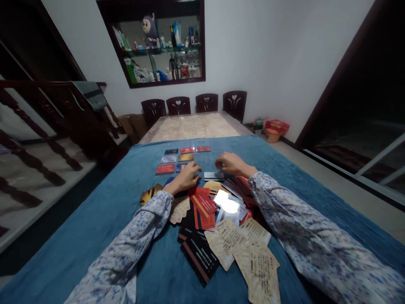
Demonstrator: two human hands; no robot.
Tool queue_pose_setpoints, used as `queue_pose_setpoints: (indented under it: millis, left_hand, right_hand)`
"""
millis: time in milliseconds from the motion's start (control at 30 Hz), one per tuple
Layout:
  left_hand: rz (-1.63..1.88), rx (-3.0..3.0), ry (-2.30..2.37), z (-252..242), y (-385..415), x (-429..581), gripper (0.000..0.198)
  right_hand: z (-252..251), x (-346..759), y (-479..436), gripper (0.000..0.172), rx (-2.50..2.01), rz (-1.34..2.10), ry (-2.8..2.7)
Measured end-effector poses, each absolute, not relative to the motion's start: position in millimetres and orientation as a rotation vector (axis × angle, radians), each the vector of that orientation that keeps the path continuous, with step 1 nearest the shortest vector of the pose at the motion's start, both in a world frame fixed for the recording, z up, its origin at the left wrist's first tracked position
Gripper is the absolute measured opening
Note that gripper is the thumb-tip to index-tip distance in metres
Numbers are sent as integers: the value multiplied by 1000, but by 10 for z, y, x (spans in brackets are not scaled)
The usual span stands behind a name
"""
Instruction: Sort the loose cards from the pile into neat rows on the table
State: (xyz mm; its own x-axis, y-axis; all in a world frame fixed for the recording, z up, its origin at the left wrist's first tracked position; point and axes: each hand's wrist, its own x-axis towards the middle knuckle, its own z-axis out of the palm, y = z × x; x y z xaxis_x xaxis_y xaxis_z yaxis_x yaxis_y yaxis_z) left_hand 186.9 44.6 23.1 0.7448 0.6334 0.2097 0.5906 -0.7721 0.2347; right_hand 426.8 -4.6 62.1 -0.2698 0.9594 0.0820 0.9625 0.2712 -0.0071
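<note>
Between left fingers (pixel 193 169) and right fingers (pixel 221 162) — single card (pixel 214 176), flat on the cloth (pixel 95 236) spread over the counter (pixel 193 126). Just beyond the left fingers and a little to their left, laid-out cards (pixel 177 160) in rows. Nearer than both sets of fingers — heap of cards (pixel 221 228), overlapping. Far past the fingers, chairs (pixel 205 102) behind the counter's far end.

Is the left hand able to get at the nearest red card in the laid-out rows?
Probably yes: the left hand lies just right of the red card, flat and uncovered on the blue cloth, nothing between them.
</note>
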Motion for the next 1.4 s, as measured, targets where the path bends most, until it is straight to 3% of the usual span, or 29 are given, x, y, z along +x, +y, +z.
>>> queue_pose_setpoints:
  millis: [567,1100,1400]
  left_hand:
    - [117,2846,890,177,341,2107,48]
    - [-18,2868,891,259,362,2147,40]
    - [-17,2887,892,242,381,2148,43]
  right_hand:
    - [400,4449,-199,38,-1899,56,-2504]
    - [236,4527,-51,30,-1728,138,-2537]
    - [254,4550,-49,38,-1687,148,-2587]
